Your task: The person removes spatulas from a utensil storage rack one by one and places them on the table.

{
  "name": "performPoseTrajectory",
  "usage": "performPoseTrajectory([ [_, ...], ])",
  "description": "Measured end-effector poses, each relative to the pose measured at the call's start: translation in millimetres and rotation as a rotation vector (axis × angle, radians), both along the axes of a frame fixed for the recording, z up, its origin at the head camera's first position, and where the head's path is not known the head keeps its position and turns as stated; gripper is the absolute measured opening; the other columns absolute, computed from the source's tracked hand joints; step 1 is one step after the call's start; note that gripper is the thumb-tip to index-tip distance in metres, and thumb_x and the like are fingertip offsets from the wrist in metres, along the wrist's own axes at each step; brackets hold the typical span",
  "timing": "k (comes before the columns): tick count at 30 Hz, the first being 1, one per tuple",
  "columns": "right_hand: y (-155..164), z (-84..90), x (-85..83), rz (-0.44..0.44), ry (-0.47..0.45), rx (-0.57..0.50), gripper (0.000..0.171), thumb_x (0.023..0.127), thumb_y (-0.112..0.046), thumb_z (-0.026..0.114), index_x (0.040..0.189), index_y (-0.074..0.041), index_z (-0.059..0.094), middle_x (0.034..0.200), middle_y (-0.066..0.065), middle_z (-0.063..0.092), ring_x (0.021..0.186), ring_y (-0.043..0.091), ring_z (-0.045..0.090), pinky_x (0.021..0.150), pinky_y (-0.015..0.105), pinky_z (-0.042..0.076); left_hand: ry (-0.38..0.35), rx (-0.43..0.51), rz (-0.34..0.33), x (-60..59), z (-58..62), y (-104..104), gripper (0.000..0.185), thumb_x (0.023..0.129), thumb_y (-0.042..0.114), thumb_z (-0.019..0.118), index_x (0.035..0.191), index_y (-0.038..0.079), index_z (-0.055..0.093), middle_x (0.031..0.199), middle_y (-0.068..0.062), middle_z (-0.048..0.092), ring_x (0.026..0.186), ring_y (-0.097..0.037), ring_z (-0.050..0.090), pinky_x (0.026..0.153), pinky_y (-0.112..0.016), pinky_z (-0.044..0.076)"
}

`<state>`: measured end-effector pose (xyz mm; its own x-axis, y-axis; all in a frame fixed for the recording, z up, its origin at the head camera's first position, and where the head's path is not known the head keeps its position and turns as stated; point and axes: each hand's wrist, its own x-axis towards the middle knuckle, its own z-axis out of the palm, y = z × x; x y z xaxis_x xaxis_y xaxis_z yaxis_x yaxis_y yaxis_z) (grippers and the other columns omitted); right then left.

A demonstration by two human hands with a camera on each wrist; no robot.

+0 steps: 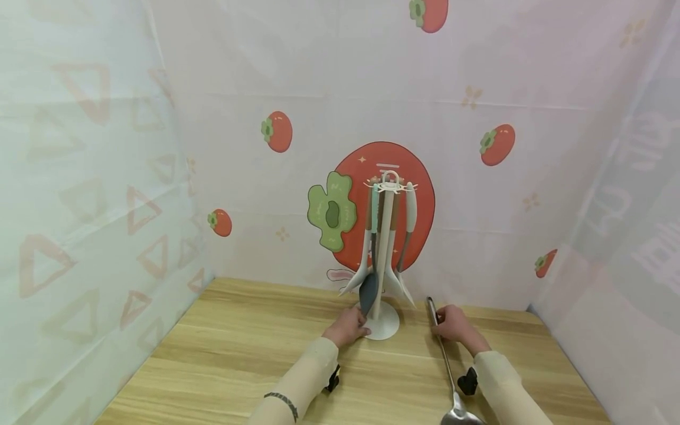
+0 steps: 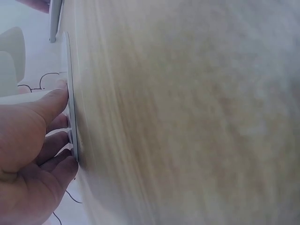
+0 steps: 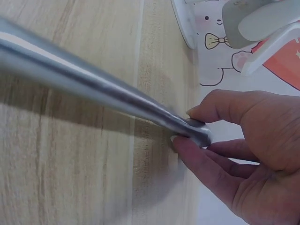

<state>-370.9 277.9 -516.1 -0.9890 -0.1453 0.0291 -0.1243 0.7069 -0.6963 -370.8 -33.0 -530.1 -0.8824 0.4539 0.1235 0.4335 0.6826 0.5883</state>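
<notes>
Your right hand point(image 1: 451, 323) pinches the far end of the steel ladle's handle point(image 1: 438, 336) between thumb and fingertips; the ladle lies along the bench point(image 1: 234, 354), its bowl point(image 1: 459, 417) toward you at the near edge. Your left hand point(image 1: 347, 326) has its fingers pressed against the rim of the white round base point(image 1: 385, 328) of the utensil stand point(image 1: 390, 248), at the far middle of the bench.

Hold that base firmly down and flat, because the stand is tall, already carries several hanging utensils and will likely tip or spin if knocked. A fingertip pinch on a long, smooth handle is weak, so take a fuller grip before lifting, since the heavy bowl will swing. Raise the ladle slowly and keep it clear of the grey spatula point(image 1: 368, 292) hanging low on the stand's left.
</notes>
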Motion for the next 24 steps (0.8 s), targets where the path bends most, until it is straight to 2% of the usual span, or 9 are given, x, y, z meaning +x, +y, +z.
performPoseTrajectory([
  [5, 0.3, -1.2, -0.3, -0.006, -0.006, 0.007, 0.014, 0.075, 0.006, 0.074, 0.087, 0.008, 0.067, 0.070, 0.006, 0.066, 0.054, 0.017, 0.064, 0.051, 0.032, 0.057, 0.007, -0.003, -0.001, -1.5, -1.4, 0.3, 0.042, 0.090, 0.012, 0.077, 0.061, 0.007, 0.049, 0.078, -0.001, 0.043, 0.067, -0.009, 0.035, 0.063, -0.024, 0.031],
  [14, 2.7, -7.5, -2.2, 0.003, 0.024, 0.005, 0.012, 0.073, 0.006, 0.074, 0.084, 0.006, 0.068, 0.066, 0.004, 0.066, 0.050, 0.016, 0.062, 0.049, 0.030, 0.055, 0.003, -0.017, 0.008, 0.4, 0.4, -0.3, 0.037, 0.090, 0.013, 0.078, 0.062, 0.005, 0.054, 0.084, -0.009, 0.053, 0.070, -0.010, 0.038, 0.066, -0.025, 0.034],
  [24, 2.3, -6.5, -1.1, 0.002, 0.006, -0.007, 0.010, 0.075, 0.006, 0.074, 0.082, 0.005, 0.067, 0.067, 0.005, 0.064, 0.051, 0.014, 0.060, 0.049, 0.030, 0.054, 0.038, 0.012, -0.007, 0.3, -0.3, -0.2, 0.042, 0.089, 0.010, 0.078, 0.060, 0.004, 0.049, 0.080, -0.004, 0.045, 0.067, -0.009, 0.034, 0.064, -0.024, 0.031],
])
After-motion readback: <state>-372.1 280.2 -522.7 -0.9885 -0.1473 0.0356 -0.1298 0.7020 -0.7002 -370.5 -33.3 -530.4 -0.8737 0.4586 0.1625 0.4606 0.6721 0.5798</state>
